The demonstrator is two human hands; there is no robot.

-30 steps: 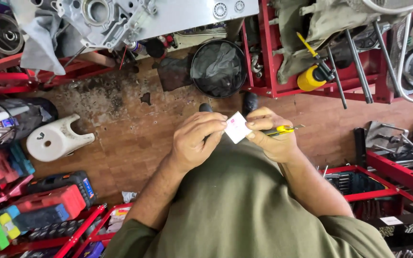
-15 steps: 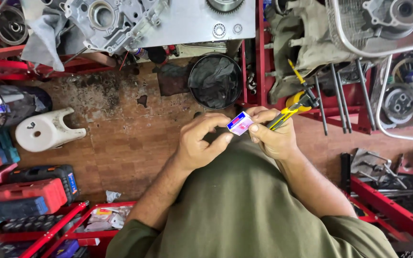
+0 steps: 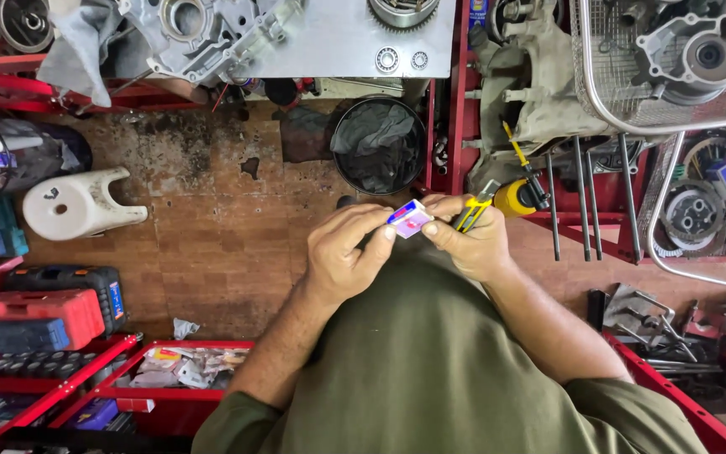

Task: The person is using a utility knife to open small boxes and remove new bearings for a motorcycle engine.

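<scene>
Small box (image 3: pixel 409 219) pinched between both hands, left (image 3: pixel 346 255) and right (image 3: pixel 469 240).

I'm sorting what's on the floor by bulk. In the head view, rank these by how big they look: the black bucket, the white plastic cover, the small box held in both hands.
1. black bucket
2. white plastic cover, nearly alike in spread, so unsure
3. small box, smallest though nearest the camera

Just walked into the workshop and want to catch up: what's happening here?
A person in an olive shirt holds a small white and purple box between both hands. The left hand pinches one end; the right hand grips the other and also clasps a yellow-handled cutter. Below lie a black bucket and a white plastic cover on the brown floor.
</scene>
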